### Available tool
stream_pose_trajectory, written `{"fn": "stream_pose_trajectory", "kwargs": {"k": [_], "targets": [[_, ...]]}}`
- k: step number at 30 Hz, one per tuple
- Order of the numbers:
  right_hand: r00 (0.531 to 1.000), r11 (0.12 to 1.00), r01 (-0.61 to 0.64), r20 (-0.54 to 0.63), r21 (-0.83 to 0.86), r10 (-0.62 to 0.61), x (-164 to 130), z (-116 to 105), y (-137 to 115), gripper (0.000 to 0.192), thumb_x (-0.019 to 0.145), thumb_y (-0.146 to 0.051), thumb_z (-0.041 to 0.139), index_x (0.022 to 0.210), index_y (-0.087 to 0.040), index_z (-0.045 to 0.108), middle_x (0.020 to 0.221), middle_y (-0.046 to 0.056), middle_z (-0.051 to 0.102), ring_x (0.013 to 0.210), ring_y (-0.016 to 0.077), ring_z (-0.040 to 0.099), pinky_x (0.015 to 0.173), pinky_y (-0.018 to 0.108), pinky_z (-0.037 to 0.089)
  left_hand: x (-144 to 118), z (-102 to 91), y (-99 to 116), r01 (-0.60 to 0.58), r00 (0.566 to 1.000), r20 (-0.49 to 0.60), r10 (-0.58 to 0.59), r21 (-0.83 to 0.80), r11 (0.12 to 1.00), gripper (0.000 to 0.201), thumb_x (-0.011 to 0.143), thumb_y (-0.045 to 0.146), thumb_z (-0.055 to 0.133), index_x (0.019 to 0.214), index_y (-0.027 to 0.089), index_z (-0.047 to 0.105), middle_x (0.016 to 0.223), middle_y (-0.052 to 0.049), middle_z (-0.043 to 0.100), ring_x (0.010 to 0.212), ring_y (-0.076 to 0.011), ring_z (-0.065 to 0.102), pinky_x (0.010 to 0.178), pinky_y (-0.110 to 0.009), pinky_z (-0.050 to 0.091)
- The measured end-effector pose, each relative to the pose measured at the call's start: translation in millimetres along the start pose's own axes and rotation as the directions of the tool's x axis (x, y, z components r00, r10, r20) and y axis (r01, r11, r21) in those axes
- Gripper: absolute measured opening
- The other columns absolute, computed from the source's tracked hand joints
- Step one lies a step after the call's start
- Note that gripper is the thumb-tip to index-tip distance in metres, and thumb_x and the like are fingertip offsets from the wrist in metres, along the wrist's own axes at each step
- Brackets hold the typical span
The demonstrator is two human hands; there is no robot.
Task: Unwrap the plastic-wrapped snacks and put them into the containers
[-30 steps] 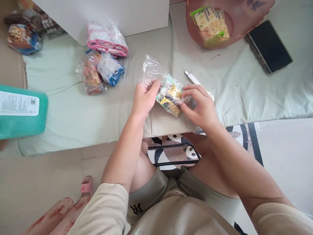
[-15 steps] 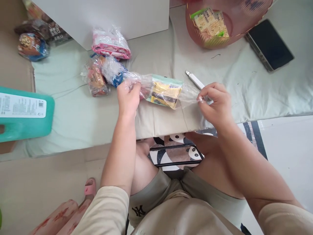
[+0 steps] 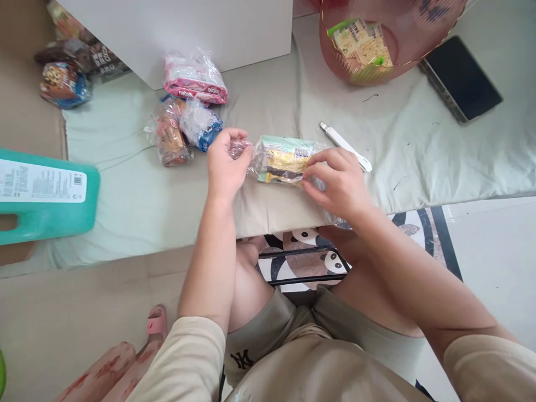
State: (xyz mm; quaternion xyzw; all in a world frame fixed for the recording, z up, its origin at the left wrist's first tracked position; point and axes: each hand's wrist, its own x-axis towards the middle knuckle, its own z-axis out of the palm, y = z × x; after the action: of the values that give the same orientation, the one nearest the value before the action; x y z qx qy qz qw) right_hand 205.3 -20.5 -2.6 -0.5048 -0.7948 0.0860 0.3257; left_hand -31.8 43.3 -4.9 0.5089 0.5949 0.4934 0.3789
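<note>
Cloth (image 3: 196, 198), pale green and wrinkled, covers the long surface before the person. A large white box-like block (image 3: 188, 33) takes up its far middle and leaves only the nearer strip free there. At the far right stands a pink ribbed bowl (image 3: 419, 36) with biscuit packets (image 3: 362, 42) in it; at the left edge is a teal jug (image 3: 90, 195), label up and partly out of view. A dark-screened device (image 3: 464, 78) lies just beside the bowl. Close to the block sits a pink packet (image 3: 195, 78).

The left hand (image 3: 228, 164) pinches a gathered end of clear film (image 3: 256, 159); the right hand (image 3: 341, 181) has bent fingers on the other end of the green-and-yellow packet (image 3: 285, 153) and hides that end, so whether it grips cannot be told. This packet lies between the hands, near the front edge.

Crowding the left hand are a blue wrapped snack (image 3: 201, 125) and a brown one (image 3: 171, 137). Smallest, a white cutter (image 3: 345, 146) lies slantwise just beyond the right hand.
</note>
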Motion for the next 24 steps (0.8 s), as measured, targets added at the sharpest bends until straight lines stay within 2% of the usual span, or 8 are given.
{"fn": "stream_pose_trajectory", "kwargs": {"k": [2,6,11,14,17,20,22,24], "targets": [[0.999,0.999,-0.034,-0.023,0.009,0.034,-1,0,6,0.009,0.09,-0.021,0.058,0.085,-0.026,0.064,0.098,0.006,0.074,0.093,0.0258,0.069,0.083,0.043,0.051,-2,0.6,0,0.025,1.0,-0.003,-0.025,-0.016,1.0,0.025,0.073,0.013,0.08,0.092,0.023,0.069,0.084,0.001,0.068,0.085,-0.0156,0.068,0.082,-0.026,0.057],[0.986,0.987,-0.158,-0.045,0.008,0.158,-2,-4,14,0.008,0.083,-0.02,0.057,0.083,-0.027,0.061,0.09,0.006,0.072,0.085,0.0256,0.068,0.078,0.042,0.053,-2,3.2,2,0.062,0.997,-0.034,-0.065,-0.092,0.994,0.032,0.074,0.015,0.083,0.099,0.025,0.065,0.084,0.001,0.067,0.083,-0.0164,0.069,0.08,-0.028,0.059],[0.967,0.968,-0.248,-0.051,0.035,0.249,-2,-10,17,0.008,0.076,-0.019,0.055,0.081,-0.026,0.056,0.081,0.004,0.07,0.077,0.0233,0.066,0.075,0.04,0.053,5,4.8,-1,0.035,0.994,-0.096,-0.046,-0.115,0.993,0.029,0.077,0.022,0.083,0.096,0.025,0.062,0.086,0.0,0.066,0.088,-0.018,0.071,0.086,-0.033,0.059],[0.956,0.96,-0.272,-0.094,0.063,0.277,-2,-18,24,0.011,0.081,-0.023,0.053,0.088,-0.025,0.061,0.088,0.006,0.071,0.085,0.0247,0.068,0.081,0.043,0.055,4,2.2,-1,0.055,0.997,-0.046,-0.06,-0.108,0.993,0.031,0.076,0.023,0.083,0.098,0.025,0.062,0.09,-0.001,0.065,0.093,-0.0199,0.071,0.089,-0.036,0.059],[0.917,0.928,-0.371,-0.178,-0.044,0.358,-4,-24,39,0.024,0.082,-0.024,0.055,0.103,-0.023,0.065,0.102,0.01,0.073,0.097,0.0289,0.067,0.089,0.05,0.054,-2,-3.6,5,0.102,0.993,0.065,-0.096,-0.103,0.989,0.047,0.07,0.019,0.088,0.109,0.026,0.063,0.101,-0.004,0.066,0.102,-0.0237,0.07,0.093,-0.04,0.059],[0.904,0.892,-0.423,-0.134,-0.16,0.405,-9,-21,58,0.036,0.073,-0.024,0.065,0.109,-0.024,0.067,0.1,0.01,0.072,0.091,0.0304,0.064,0.085,0.052,0.053,-9,-7.5,13,0.089,0.987,0.138,-0.08,-0.066,0.994,0.064,0.062,0.012,0.091,0.115,0.029,0.062,0.109,-0.005,0.065,0.11,-0.0269,0.068,0.094,-0.04,0.058],[0.901,0.881,-0.434,-0.092,-0.188,0.425,-12,-16,66,0.027,0.072,-0.025,0.067,0.099,-0.026,0.067,0.09,0.009,0.069,0.085,0.0298,0.061,0.079,0.05,0.053,-10,-5.0,16,0.042,0.992,0.12,-0.034,-0.06,0.997,0.069,0.058,0.01,0.092,0.116,0.031,0.061,0.113,-0.005,0.065,0.113,-0.0267,0.067,0.094,-0.037,0.059],[0.893,0.871,-0.449,-0.073,-0.199,0.444,-14,-12,69,0.015,0.075,-0.024,0.065,0.09,-0.026,0.064,0.085,0.009,0.066,0.084,0.0299,0.06,0.076,0.049,0.052,-9,2.8,17,0.01,0.998,0.055,-0.005,-0.079,0.997,0.066,0.059,0.013,0.093,0.114,0.031,0.061,0.116,-0.005,0.064,0.113,-0.0255,0.067,0.094,-0.036,0.059]]}}
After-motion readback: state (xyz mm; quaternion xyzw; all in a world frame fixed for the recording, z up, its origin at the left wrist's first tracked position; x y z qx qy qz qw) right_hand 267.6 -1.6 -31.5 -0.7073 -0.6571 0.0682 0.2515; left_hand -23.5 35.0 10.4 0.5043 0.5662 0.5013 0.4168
